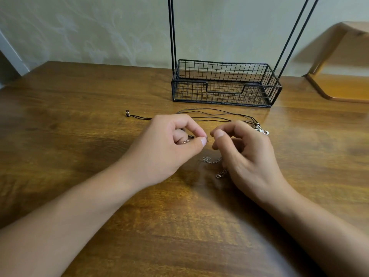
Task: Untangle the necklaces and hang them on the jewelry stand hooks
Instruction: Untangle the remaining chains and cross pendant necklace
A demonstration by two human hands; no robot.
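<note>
- Head view: a brown wooden table [79,116] is seen from above, with two bare forearms reaching in from the bottom edge.
- The left hand [171,144] is held just above the table, its thumb and forefinger pressed together on a small piece of a thin metal chain [211,160]; the other fingers are curled underneath.
- The right hand [245,154] is set close beside it, fingers curled and thumb bent toward the forefinger. Whether anything is pinched there cannot be told; the chain is seen running out from under this hand.
- The chain's clasp end [219,174] is lying on the table near the right palm.
- Black cord necklaces [215,114] are spread flat on the table just behind both hands, with metal clasps [262,130] bunched by the right knuckles and one cord end [127,112] trailing to the left.
- The jewelry stand [225,84], a black wire basket with thin uprights, is placed well behind the necklaces. Its hooks are out of view, and nothing is seen hung.
- Risk, as a judgement: if the chain is pulled apart sharply, the knot could be tightened or a fine link snapped.
- The chain could be caught on the cord clasps nearby, since they lie so close to the right hand.
- The loose clasp end could be dragged back into the tangle if the chain is lifted without being laid straight.
</note>
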